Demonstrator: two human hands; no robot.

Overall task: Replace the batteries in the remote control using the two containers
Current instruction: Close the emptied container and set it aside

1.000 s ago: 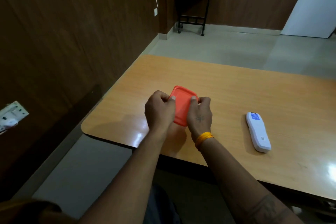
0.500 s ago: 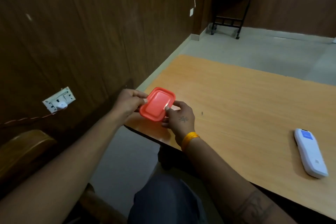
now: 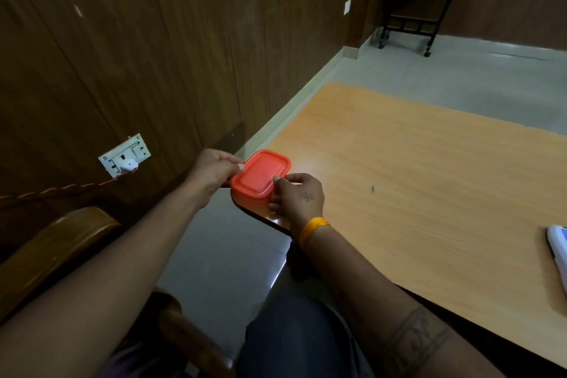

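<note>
Container: I see one red container [image 3: 260,178] with its red lid on, rectangular with rounded corners, held at the near left corner of the worktop [image 3: 429,193]. Whether its base touches the surface I cannot tell; the hands hide the underside.
Left hand: my left hand [image 3: 211,172] grips the container's left end, thumb lying on the lid edge, fingers curled under the side.
Right hand: my right hand [image 3: 299,196] pinches the container's near right edge, thumb tip on the lid rim, other fingers curled against the side wall. A small tattoo shows on the back of this hand.
Wristband: a yellow wristband [image 3: 313,232] sits on the right wrist; a band tattoo shows further up the forearm.
Remote control: white remote control [image 3: 558,250] with a blue patch at its far end, lying flat on the worktop at the right frame edge, well apart from the container; only part of it is in view.
Worktop: orange wood grain, glossy, with a small dark speck between the container and the remote.
Wall socket: white wall socket [image 3: 124,155] on the dark wood-panelled wall to the left, a white plug in it, with a twisted reddish cord running left.
Chair: wooden chair arm [image 3: 55,252] at lower left.
Side table: dark side table [image 3: 423,6] on castors in the far corner, a small white object on top.
</note>
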